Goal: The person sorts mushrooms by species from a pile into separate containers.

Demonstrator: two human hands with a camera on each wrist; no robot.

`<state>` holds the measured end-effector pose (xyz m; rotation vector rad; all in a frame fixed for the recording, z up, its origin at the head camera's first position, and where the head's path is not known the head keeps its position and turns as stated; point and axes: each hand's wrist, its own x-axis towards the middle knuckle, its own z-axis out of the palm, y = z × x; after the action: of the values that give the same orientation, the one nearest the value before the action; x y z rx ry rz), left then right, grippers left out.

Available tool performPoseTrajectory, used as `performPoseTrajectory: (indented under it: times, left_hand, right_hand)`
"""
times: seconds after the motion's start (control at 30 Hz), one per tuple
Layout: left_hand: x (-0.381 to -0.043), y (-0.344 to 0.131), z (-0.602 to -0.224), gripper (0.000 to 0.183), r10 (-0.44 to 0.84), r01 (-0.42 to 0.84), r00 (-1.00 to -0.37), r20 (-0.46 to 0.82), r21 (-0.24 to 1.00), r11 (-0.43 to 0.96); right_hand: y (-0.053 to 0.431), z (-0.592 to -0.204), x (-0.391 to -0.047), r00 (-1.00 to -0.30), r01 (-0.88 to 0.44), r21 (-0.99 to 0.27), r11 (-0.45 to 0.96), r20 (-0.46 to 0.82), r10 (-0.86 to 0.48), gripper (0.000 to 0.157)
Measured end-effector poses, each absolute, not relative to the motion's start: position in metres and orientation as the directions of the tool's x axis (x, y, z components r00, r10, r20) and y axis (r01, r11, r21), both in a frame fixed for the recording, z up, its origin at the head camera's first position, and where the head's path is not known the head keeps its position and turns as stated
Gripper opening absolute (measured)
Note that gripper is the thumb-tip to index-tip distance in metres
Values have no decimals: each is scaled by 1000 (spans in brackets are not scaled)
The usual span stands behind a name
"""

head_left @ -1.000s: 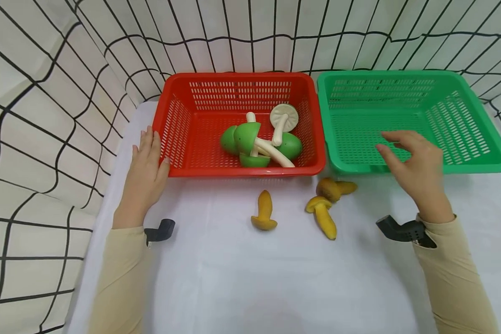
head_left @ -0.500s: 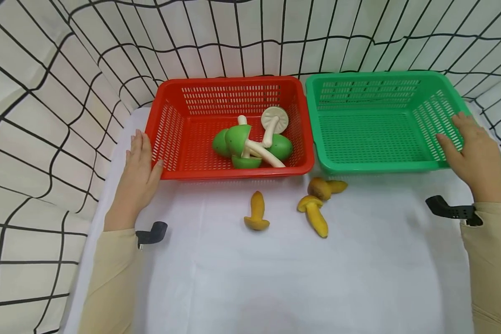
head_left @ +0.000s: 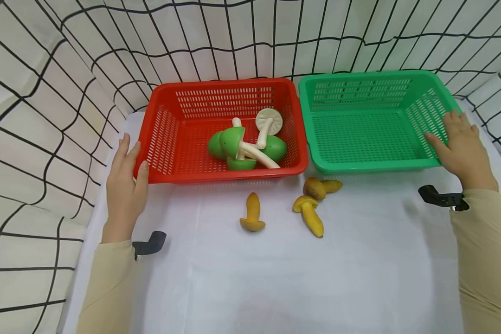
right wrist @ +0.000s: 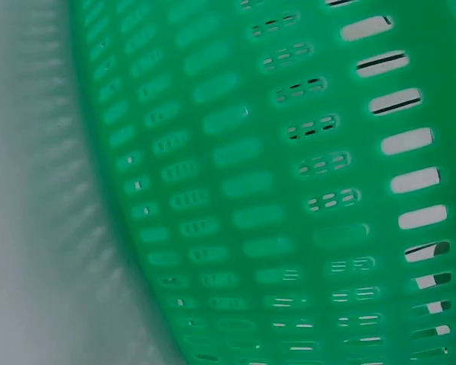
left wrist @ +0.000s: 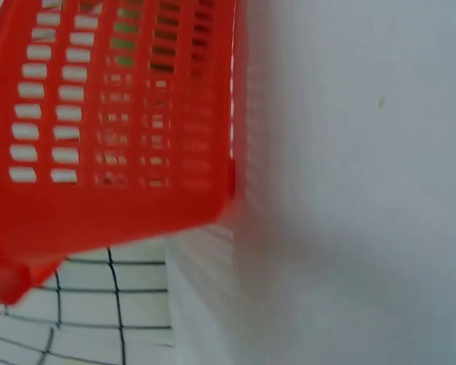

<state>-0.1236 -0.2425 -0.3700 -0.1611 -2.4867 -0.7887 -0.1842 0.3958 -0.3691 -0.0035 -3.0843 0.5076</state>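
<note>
My left hand (head_left: 125, 188) is beside the left front corner of the red basket (head_left: 221, 177), its fingers straight and slightly spread, the thumb close to the rim. Whether it touches the rim is unclear. On the right, my right hand (head_left: 467, 150) rests at the right end of the green basket (head_left: 380, 165), fingers extended over the rim. Several green-capped toy mushrooms (head_left: 232, 141) with white stems lie piled in the red basket. In front of the baskets lie a yellow-brown mushroom (head_left: 253, 212), a yellow mushroom (head_left: 311, 215) and a brown-capped mushroom (head_left: 317, 188). Neither hand holds anything.
Both baskets stand side by side on a white cloth (head_left: 250, 278). Black wire mesh (head_left: 250, 46) with white fabric behind it rises at the back and along the left side. A small black wrist camera (head_left: 150, 245) juts from each sleeve.
My right hand has moved right, from the green basket's front edge to its right end. The left hand's fingers have spread a little. The head view has shifted, so things appear farther left.
</note>
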Motion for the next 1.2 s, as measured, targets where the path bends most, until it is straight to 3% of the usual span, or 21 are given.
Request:
performPoseTrajectory:
  times: [0.2, 0.3, 0.5, 0.6, 0.87, 1.2]
  left_hand:
    - [-100, -211, -372, 37, 85, 512, -695, 714, 409, 756]
    - [-87, -191, -377, 39, 199, 620, -670, 716, 390, 681]
    - [-69, -154, -397, 31, 420, 674, -729, 540, 461, 578]
    - [-67, -139, -405, 37, 480, 656, -754, 448, 534, 533]
    - [-71, -115, -422, 37, 531, 572, -794, 295, 657, 491]
    - [-73, -107, -427, 36, 527, 537, -821, 221, 611, 581]
  right_hand:
    - [395, -369, -184, -997, 74, -269, 960, 7, 79, 82]
    - [395, -369, -185, -996, 83, -259, 962, 9, 88, 82]
    - [396, -371, -186, -995, 97, -252, 963, 9, 102, 79]
    - [396, -373, -187, -995, 94, -255, 962, 11, 100, 77]
    - [397, -374, -185, -998, 51, -298, 953, 14, 57, 76]
    - [394, -371, -185, -996, 72, -281, 957, 30, 83, 74]
